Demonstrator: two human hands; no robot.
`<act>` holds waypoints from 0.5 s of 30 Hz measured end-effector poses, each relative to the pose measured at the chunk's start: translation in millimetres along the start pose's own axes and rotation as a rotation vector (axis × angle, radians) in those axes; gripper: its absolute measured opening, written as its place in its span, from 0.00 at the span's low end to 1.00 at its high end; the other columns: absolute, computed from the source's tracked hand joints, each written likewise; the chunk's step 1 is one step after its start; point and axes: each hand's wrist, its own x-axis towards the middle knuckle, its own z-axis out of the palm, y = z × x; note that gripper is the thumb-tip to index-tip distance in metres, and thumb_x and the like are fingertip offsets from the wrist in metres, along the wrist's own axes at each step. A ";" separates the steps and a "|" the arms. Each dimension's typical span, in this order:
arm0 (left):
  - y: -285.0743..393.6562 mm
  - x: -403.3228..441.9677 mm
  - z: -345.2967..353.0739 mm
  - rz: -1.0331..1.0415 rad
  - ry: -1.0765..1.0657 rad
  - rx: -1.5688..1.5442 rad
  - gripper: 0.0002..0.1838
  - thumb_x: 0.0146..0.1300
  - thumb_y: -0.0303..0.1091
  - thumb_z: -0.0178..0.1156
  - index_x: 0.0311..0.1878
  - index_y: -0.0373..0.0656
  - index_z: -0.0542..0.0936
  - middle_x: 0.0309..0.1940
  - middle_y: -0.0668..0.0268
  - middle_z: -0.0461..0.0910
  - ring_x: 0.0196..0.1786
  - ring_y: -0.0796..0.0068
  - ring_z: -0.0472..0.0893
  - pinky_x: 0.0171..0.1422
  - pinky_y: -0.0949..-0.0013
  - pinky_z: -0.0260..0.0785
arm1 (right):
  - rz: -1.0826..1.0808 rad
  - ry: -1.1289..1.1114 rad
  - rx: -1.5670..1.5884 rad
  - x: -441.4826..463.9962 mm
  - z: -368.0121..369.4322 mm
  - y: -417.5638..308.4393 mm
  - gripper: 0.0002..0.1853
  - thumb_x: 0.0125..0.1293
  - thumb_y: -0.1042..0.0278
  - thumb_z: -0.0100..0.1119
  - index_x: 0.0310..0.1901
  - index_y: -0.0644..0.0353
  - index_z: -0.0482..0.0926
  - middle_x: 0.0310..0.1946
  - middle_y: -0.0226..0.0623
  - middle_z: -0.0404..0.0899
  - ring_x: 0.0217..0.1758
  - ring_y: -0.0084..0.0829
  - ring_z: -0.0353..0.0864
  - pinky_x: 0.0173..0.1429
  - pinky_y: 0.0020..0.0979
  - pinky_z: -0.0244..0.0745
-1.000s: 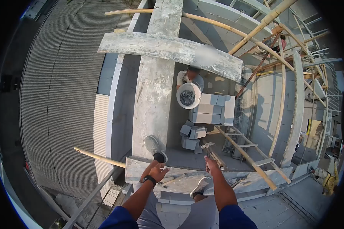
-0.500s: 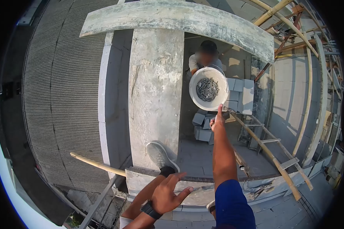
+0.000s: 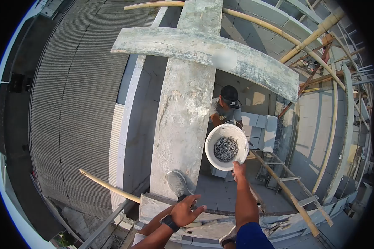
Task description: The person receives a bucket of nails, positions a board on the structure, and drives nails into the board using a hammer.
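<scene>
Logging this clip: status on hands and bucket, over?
Right hand gripping bucket of nails by rim. Left hand open, empty. Co-worker below, close beyond bucket.

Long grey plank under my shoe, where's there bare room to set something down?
The long plank looks bare between the crossing plank and your shoe, with the bucket alongside its right edge in view. It's crowded at the shoe's end, where your left hand hovers close, and on the near board, where loose items lie.
</scene>
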 end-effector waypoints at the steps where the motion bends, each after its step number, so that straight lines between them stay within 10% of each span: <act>1: -8.1 0.3 4.3 -0.045 0.036 -0.077 0.31 0.68 0.53 0.68 0.63 0.38 0.78 0.50 0.49 0.86 0.48 0.51 0.88 0.53 0.56 0.81 | -0.012 0.027 -0.115 -16.9 -13.5 9.3 0.14 0.60 0.60 0.68 0.38 0.62 0.78 0.19 0.31 0.69 0.12 0.28 0.64 0.14 0.34 0.58; 6: -61.0 -57.7 39.6 -0.198 0.137 -0.268 0.33 0.66 0.54 0.70 0.63 0.36 0.78 0.50 0.47 0.86 0.53 0.52 0.87 0.57 0.57 0.79 | -0.026 -0.027 -0.281 -178.3 -110.4 -4.9 0.11 0.60 0.64 0.67 0.37 0.63 0.82 0.20 0.36 0.76 0.14 0.31 0.73 0.16 0.37 0.64; 15: 56.6 -162.1 -54.4 -0.146 0.047 -0.306 0.41 0.63 0.54 0.72 0.71 0.36 0.72 0.58 0.47 0.83 0.59 0.53 0.85 0.61 0.58 0.79 | 0.010 -0.338 -0.507 -445.3 -217.8 -83.4 0.17 0.59 0.61 0.68 0.45 0.65 0.87 0.28 0.41 0.85 0.27 0.35 0.85 0.33 0.39 0.77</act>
